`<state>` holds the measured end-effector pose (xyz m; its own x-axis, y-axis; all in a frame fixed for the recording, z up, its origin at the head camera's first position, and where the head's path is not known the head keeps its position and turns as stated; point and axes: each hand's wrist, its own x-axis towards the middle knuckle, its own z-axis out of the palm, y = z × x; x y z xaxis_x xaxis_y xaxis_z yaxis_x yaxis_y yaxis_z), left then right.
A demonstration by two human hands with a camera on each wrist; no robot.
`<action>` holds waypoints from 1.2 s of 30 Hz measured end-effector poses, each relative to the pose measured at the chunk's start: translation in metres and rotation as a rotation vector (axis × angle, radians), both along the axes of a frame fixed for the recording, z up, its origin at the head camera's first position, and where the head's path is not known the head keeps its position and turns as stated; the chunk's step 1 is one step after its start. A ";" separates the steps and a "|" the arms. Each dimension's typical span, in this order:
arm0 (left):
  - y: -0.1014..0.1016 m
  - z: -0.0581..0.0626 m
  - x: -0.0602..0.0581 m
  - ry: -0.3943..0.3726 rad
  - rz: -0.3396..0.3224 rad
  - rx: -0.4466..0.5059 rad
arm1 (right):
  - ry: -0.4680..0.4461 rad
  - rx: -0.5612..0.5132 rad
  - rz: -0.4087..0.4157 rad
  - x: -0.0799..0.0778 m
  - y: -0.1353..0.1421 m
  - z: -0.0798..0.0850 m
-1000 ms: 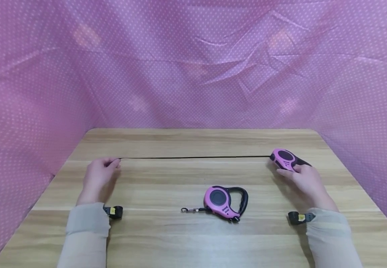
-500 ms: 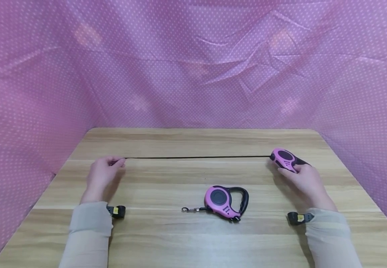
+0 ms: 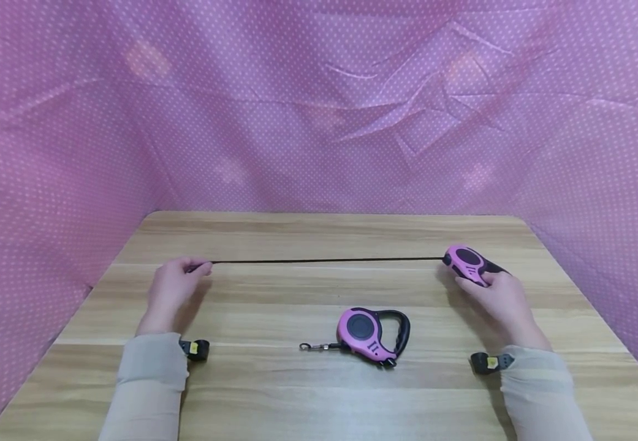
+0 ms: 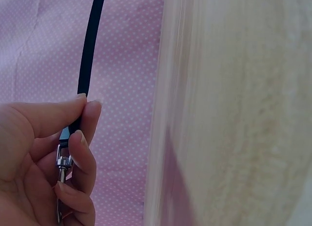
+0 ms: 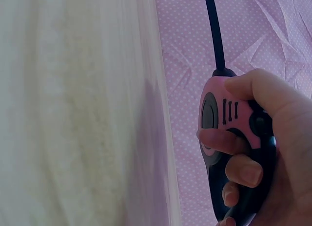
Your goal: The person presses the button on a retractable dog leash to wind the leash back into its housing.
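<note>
black strap (image 3: 326, 260) between left grip (image 3: 172, 289) and pink reel (image 3: 456, 257) in right grip (image 3: 502, 303)

on the pale flat wood-grain tabletop (image 3: 263, 404), a rounded pink-and-black plastic reel (image 3: 360, 332) lies before a long flat black strap (image 3: 330, 260) stretching left from a matching reel (image 3: 466, 256)
</note>
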<state>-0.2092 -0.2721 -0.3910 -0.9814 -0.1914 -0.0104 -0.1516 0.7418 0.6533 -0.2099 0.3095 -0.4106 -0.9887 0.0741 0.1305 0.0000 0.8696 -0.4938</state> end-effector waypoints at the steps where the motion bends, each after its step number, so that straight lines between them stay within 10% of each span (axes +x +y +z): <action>1: 0.000 0.000 0.000 -0.001 -0.001 0.001 | -0.006 -0.003 0.003 0.000 0.000 0.000; 36: 0.013 0.004 0.000 -0.033 -0.041 0.003 | -0.005 0.030 0.040 -0.001 -0.010 0.001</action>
